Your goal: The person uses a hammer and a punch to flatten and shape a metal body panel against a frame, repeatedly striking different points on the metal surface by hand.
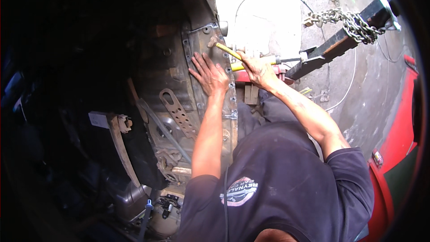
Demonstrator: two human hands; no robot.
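Note:
My left hand lies with its fingers spread on the worn metal strip of a vehicle's floor edge, which has holes along its seam. My right hand grips a hammer with a yellow handle; its head is over the upper part of that metal edge, above my left fingers. Just behind the right hand lies a yellow cylinder with a steel rod, partly hidden by the hand.
A black steel beam wrapped in chain stands at right over the concrete floor. Inside the dark body are a perforated plate, a long bar and a curved bracket. A red panel is at far right.

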